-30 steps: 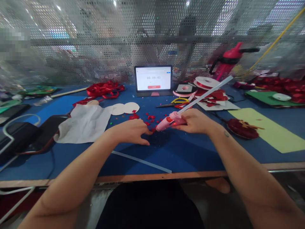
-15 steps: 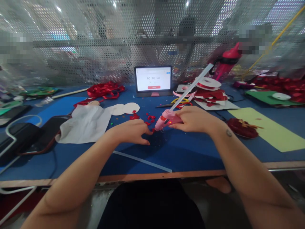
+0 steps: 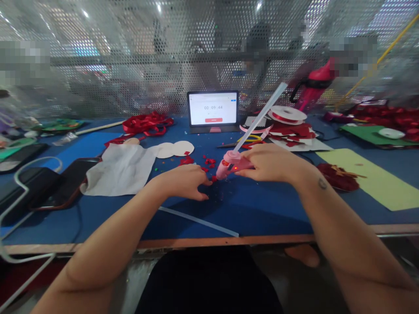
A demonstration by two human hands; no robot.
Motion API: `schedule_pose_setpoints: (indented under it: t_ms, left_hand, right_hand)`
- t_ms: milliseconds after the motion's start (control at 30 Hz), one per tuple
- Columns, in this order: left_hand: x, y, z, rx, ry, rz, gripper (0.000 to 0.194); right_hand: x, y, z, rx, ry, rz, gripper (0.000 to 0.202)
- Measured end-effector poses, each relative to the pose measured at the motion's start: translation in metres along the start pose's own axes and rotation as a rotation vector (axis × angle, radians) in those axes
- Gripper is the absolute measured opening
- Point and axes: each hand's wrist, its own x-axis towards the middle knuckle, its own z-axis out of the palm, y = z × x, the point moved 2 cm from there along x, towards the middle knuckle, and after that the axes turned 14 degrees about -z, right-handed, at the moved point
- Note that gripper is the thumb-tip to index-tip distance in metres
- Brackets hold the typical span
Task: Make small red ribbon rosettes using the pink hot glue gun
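In the head view, my right hand is wrapped around the handle of a pink hot glue gun. A long translucent glue stick sticks up out of its back, and a small orange light shows on its side. The nozzle points down at a small red piece on the table. Just left of that piece is my left hand, palm down, thumb and forefinger apart. Its fingertips are close to the red piece; whether they touch it I cannot tell. Several red scraps lie beyond my left hand.
A second glue stick lies near the table edge. White scalloped pieces and a white cloth are at left, near a phone. Behind stand a tablet, scissors and a ribbon spool. Yellow paper lies right.
The view has shifted slightly, so everything sits a little further right. Both hands keep nearly the same pose, and the glue gun stays by the small red piece. The tablet's timer has advanced one second.
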Motion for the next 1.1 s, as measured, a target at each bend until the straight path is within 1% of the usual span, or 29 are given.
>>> schedule_pose_setpoints:
  t_ms: [133, 233, 333, 433, 567, 600, 667, 733, 900, 1000, 1100]
  left_hand:
    - [-0.001, -0.001, 0.0, -0.027, -0.01, -0.006, 0.039]
    - [-0.002, -0.001, 0.0, -0.029, -0.004, 0.002, 0.038]
    - [-0.002, -0.001, 0.0, -0.018, 0.012, -0.002, 0.035]
    - [-0.001, 0.0, 0.0, -0.003, 0.022, 0.009, 0.033]
    - [-0.001, 0.0, -0.001, 0.009, 0.023, 0.014, 0.032]
    - [-0.001, 0.0, -0.001, 0.014, 0.025, 0.014, 0.033]
    - [0.0, 0.0, -0.001, 0.026, 0.029, 0.018, 0.035]
    - [-0.001, 0.0, -0.001, 0.034, 0.03, 0.017, 0.036]
    - [0.0, 0.001, -0.001, 0.036, 0.007, 0.007, 0.037]
    - [0.0, 0.001, -0.001, 0.036, 0.009, 0.003, 0.036]
    - [-0.001, 0.001, -0.001, 0.027, 0.01, 0.007, 0.036]
  right_hand:
    - [-0.005, 0.005, 0.003, 0.035, 0.107, -0.071, 0.027]
    - [-0.01, 0.018, 0.01, 0.065, 0.211, -0.037, 0.026]
    - [-0.014, 0.034, 0.019, 0.142, 0.369, 0.004, 0.031]
    - [-0.013, 0.047, 0.03, 0.312, 0.505, 0.055, 0.035]
    - [-0.007, 0.056, 0.048, 0.66, 0.604, 0.177, 0.034]
    - [-0.005, 0.059, 0.053, 0.706, 0.638, 0.22, 0.035]
    - [-0.002, 0.064, 0.062, 0.73, 0.682, 0.292, 0.034]
    - [0.001, 0.069, 0.071, 0.675, 0.664, 0.339, 0.034]
    - [0.009, 0.076, 0.089, 0.463, 0.541, 0.384, 0.037]
    - [0.013, 0.075, 0.093, 0.419, 0.478, 0.368, 0.038]
    - [0.01, 0.075, 0.091, 0.371, 0.416, 0.324, 0.039]
